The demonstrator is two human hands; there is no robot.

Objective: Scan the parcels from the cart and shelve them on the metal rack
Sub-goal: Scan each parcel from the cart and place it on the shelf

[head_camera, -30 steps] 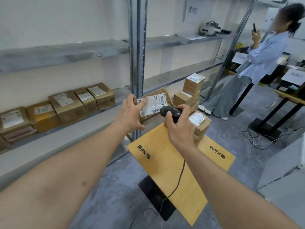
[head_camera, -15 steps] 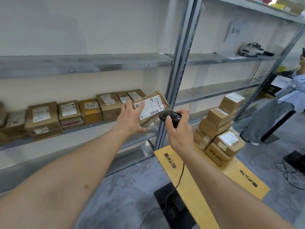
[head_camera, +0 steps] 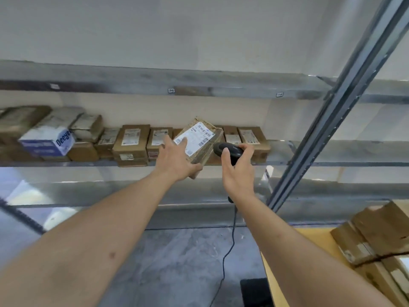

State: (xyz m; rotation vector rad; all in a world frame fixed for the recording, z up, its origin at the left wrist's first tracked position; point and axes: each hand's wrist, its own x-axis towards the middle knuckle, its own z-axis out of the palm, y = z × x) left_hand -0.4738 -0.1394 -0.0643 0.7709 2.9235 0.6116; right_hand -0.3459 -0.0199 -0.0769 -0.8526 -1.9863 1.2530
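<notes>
Brown parcel (head_camera: 199, 142) with white label, black scanner (head_camera: 228, 150), yellow cart (head_camera: 314, 238)

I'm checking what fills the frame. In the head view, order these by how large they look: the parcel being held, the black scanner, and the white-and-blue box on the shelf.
1. White-and-blue box and held parcel: look alike, and the parcel is nearer, so unranked.
2. Scanner, clearly smallest.

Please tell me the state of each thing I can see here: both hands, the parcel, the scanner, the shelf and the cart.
Left hand: grips the parcel from below.
Parcel: held tilted in front of the shelf, label facing up.
Right hand: fingers curled round the scanner.
Scanner: held beside the parcel, cable hanging down.
Shelf: holds a row of boxes.
Cart: boxes still stacked on it.
</notes>
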